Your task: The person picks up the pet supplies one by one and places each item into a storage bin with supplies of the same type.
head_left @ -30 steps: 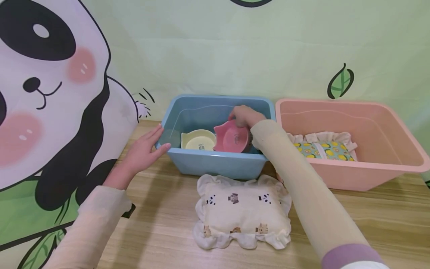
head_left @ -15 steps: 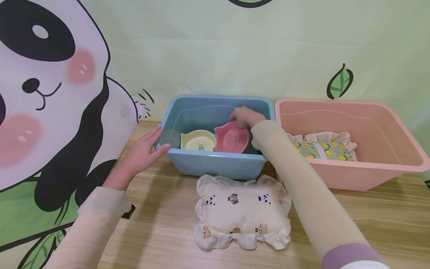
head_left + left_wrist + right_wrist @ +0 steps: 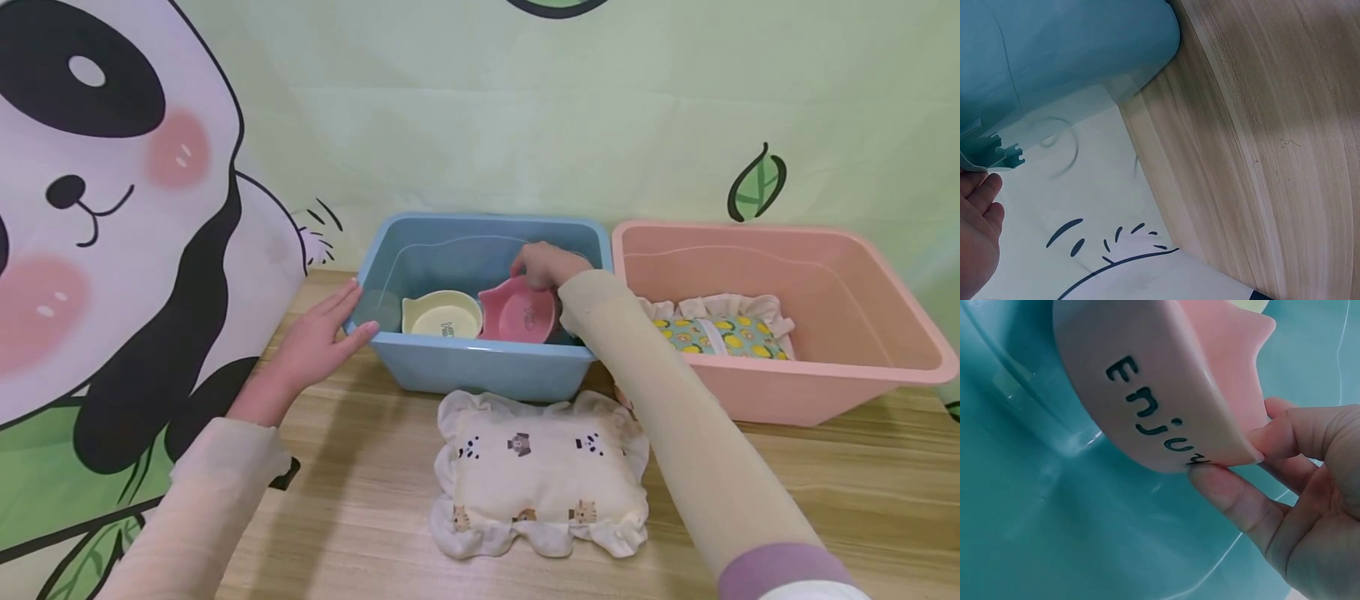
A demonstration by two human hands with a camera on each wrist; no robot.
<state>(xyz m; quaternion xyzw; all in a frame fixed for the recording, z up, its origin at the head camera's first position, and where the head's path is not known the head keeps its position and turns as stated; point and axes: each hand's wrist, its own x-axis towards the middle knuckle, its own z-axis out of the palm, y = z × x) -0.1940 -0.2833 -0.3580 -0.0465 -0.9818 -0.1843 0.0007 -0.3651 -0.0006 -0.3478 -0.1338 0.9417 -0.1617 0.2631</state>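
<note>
Where the head view looks down into the blue tub (image 3: pixel 480 346), I've got the right hand (image 3: pixel 553 265) pinching the rim of the pink cat-eared bowl (image 3: pixel 521 315), thumb outside, fingers inside. Bowl is in the tub's right half, tilted, smooth and glossy; right wrist view shows dark lettering starting "Enj" on its curved wall. Can't tell whether its base touches the tub floor.

Left hand (image 3: pixel 318 333), fingers straight and thumb spread away, rests at the blue tub's left front corner. Cream cat-eared bowl (image 3: pixel 440 317) sits just left of the pink one; can't tell if they touch.

Tub is smooth plastic, rounded corners, rolled lip, walls flaring upward. Pink tub (image 3: pixel 810 371), same kind, is just beside it on the right, rims almost meeting, so I read very little room between. In it, left part: lemon-print cushion (image 3: pixel 746 336) with a ruffled edge; more room right of that.

Soft cream animal-print pillow (image 3: pixel 540 467), wavy ruffle all round, lies flat on the wood-grain surface (image 3: pixel 345 492), at the blue tub's foot. Room along the surface left of the pillow. Panda-print backdrop (image 3: pixel 487 125) stands close behind both tubs, limiting the far side.
</note>
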